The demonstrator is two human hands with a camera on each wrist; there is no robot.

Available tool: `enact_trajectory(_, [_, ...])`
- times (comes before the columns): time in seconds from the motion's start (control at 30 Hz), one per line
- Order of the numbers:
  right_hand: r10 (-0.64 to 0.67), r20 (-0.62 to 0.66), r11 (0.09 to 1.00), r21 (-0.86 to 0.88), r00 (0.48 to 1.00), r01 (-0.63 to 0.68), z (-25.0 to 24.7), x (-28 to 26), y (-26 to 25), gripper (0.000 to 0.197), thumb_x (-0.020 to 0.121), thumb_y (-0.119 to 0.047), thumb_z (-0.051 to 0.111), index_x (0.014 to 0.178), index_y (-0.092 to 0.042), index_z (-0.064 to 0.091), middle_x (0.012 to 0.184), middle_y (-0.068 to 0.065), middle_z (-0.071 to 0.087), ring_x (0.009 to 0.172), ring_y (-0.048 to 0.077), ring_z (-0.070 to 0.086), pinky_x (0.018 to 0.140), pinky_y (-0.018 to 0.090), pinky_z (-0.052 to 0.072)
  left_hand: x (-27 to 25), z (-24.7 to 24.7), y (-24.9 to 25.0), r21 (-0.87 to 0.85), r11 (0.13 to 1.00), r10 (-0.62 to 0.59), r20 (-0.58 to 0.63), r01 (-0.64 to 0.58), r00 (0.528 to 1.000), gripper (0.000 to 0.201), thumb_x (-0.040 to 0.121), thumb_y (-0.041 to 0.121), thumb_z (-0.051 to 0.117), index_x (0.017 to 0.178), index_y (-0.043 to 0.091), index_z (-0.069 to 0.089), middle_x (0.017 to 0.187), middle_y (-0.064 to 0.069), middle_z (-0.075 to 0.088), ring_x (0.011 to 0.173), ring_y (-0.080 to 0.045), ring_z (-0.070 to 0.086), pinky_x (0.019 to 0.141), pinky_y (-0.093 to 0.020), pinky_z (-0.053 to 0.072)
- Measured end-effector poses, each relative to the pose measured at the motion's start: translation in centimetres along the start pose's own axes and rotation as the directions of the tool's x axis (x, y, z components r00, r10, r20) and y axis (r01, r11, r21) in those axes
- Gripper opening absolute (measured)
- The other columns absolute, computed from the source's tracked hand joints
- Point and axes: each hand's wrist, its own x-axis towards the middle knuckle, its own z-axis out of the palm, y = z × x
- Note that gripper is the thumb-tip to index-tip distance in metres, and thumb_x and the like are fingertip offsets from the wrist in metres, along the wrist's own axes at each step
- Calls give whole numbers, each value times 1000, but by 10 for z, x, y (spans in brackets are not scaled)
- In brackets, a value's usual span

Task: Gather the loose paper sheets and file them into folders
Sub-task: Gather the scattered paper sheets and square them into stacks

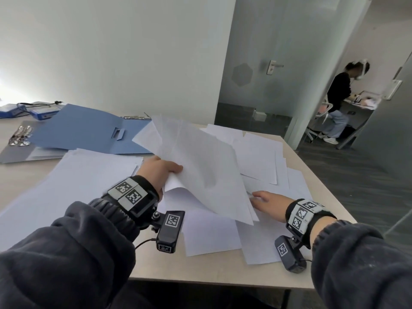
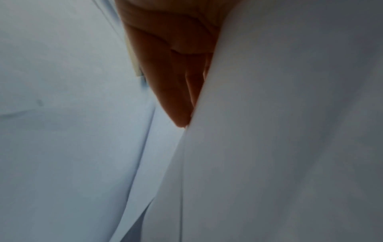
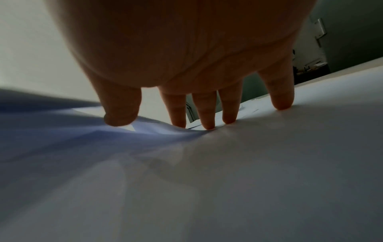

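My left hand grips a bundle of white sheets by its near left corner and holds it tilted above the table. In the left wrist view its fingers lie against the held sheets. My right hand lies with straight spread fingers on loose sheets at the right of the table; its fingertips touch the paper. An open blue folder lies at the back left. More white sheets spread across the left.
A grey folder with metal clips lies at the far left, and blue boxes stand behind it. The table's right edge drops to dark floor. A person sits at a desk past the glass door.
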Motion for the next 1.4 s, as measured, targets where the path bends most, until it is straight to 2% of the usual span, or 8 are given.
enact_trajectory(0.2, [5,-19,991,131,1000,-3,-5,5,-1,94,84,-86,32,151,-20,44,156,2,43,142,21,40,120,38,28,-25,-4,30,-129,990,67,55,-60,996,19,86,-7,65,84,6,51,72,-4,56,32,0,54,32,-12,38])
enact_trajectory(0.43, [158,-48,760,643,986,-90,-10,1,-1,30,104,-4,38,92,-22,58,94,-3,63,108,23,59,93,24,44,-12,-9,10,-151,989,-7,40,13,999,35,77,6,76,108,2,61,90,-7,70,62,-14,69,47,-20,50])
enact_trajectory(0.5, [216,-80,570,820,973,-59,-12,0,6,13,105,-28,47,107,-26,60,98,2,70,92,26,70,90,38,51,-1,-8,-7,-134,988,-67,77,77,995,41,73,10,79,112,6,66,102,-8,74,84,-23,72,60,-27,55])
enact_trajectory(0.6, [157,65,330,937,985,-114,-15,-2,6,70,91,-78,36,115,-22,70,112,10,74,95,32,71,80,43,56,10,-4,-32,-74,981,-169,137,180,976,37,80,4,73,117,7,67,105,-10,75,95,-31,70,60,-30,56])
enact_trajectory(0.83, [93,61,584,805,994,-104,9,-6,4,19,93,-16,67,109,-6,71,84,9,68,65,21,65,53,29,53,38,-4,-88,97,929,-367,137,356,920,58,59,27,84,108,3,65,104,-28,70,95,-54,67,86,-74,46])
enact_trajectory(1.03, [46,117,724,681,992,-114,18,2,-1,15,97,-17,64,111,-15,67,89,5,73,72,20,70,55,28,56,53,-6,-98,179,926,-366,201,333,909,80,37,16,80,114,-2,62,103,-30,70,90,-53,68,83,-73,49])
enact_trajectory(1.13, [-42,52,786,618,998,1,16,7,-4,24,95,-15,67,118,-11,69,108,9,76,98,30,73,91,44,58,32,-3,-73,248,917,-373,260,312,891,69,43,7,70,110,-8,66,101,-29,71,90,-47,69,89,-64,52])
enact_trajectory(1.4, [-127,109,680,733,986,7,22,13,-6,29,89,-1,71,116,-11,67,107,10,76,99,33,72,96,50,55,31,4,-75,234,915,-399,396,329,827,49,70,6,72,118,6,64,108,-19,73,99,-41,70,92,-60,52])
